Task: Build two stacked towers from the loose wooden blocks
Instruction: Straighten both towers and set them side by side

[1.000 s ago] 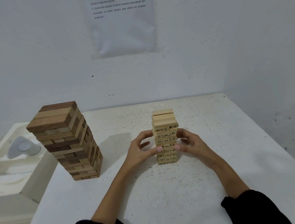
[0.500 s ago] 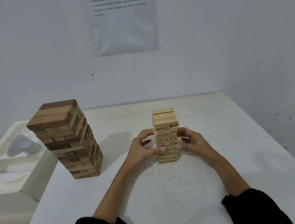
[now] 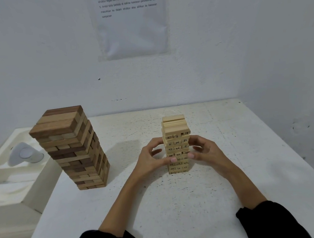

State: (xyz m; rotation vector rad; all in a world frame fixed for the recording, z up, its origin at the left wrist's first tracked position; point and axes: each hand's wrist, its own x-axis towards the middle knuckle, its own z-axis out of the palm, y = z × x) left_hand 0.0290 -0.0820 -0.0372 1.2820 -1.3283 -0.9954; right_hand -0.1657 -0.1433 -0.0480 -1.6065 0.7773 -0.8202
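- While both hands cup it, the pale tower (image 3: 176,145) stands upright near the middle of the table (image 3: 177,201), its long axis vertical.
- The left hand (image 3: 152,160) curls round its left side and the right hand (image 3: 205,152) round its right. The thumbs (image 3: 173,159) press the front face low down, so the grip is narrow, closed on the stack itself.
- The hands sit on the lower half, and the top layers rise free above them, looking slightly offset to the right.
- The step in hand is probably squaring the stack, which needs level, equal pushes from both sides, or the free top may slip.
- The dark tower (image 3: 74,148) stands well apart to the left, nearer the left hand, and looks finished.
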